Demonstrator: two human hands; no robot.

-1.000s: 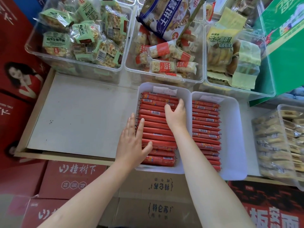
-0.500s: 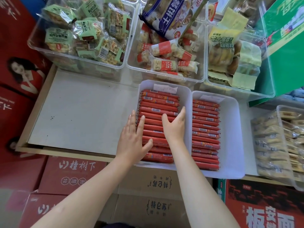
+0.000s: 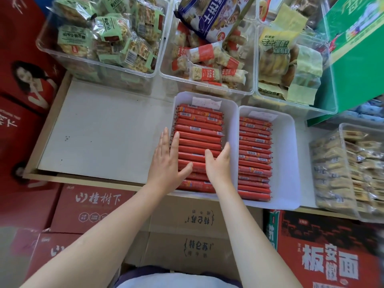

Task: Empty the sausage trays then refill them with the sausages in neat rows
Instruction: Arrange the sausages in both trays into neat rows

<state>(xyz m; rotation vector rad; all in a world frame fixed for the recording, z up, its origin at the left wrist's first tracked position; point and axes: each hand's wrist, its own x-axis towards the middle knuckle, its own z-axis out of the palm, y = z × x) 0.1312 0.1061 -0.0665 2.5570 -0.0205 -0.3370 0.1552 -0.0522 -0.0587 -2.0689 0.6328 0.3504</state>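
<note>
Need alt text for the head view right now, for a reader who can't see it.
Both open hands, left hand and right hand, lie flat on neat rows of red sausages filling the left white tray; the right white tray beside it also holds rows.

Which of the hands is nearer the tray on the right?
Right. The right hand rests on the left tray's sausages, beside the right tray; the left hand is at the far side.

clear snack bins [image 3: 99, 65] | red cartons [image 3: 91, 206] | green box [image 3: 357, 59]
</note>
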